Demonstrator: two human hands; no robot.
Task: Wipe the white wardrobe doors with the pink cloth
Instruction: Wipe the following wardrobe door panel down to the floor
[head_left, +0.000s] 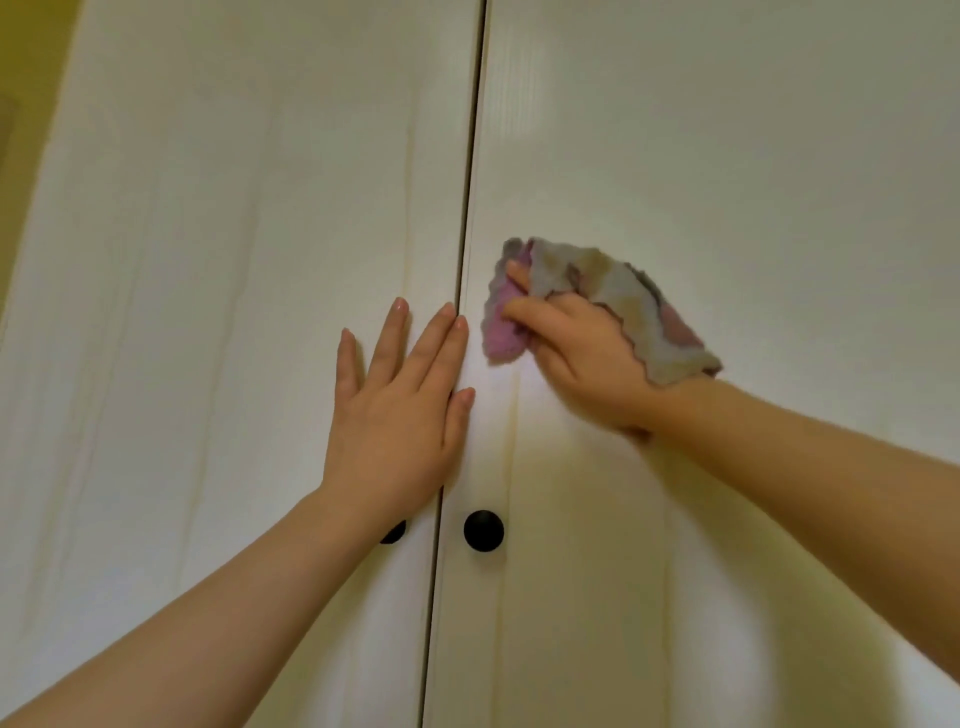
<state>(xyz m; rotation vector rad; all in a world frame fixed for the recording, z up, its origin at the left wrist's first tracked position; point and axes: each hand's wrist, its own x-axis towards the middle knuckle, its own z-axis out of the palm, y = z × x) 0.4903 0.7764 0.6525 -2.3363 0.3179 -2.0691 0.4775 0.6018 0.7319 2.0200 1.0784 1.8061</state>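
Note:
Two white wardrobe doors fill the view, the left door (223, 260) and the right door (727, 182), split by a dark vertical gap. My right hand (582, 358) presses the pink cloth (506, 325), crumpled with grey and beige patches, against the right door just beside the gap. Part of the cloth drapes over the back of that hand. My left hand (397, 410) lies flat with fingers spread on the left door's edge, its fingertips reaching the gap.
A round black knob (483, 530) sits on the right door below the hands. A second black knob (394, 531) on the left door is mostly hidden by my left wrist. A yellow wall (26, 104) shows at the far left.

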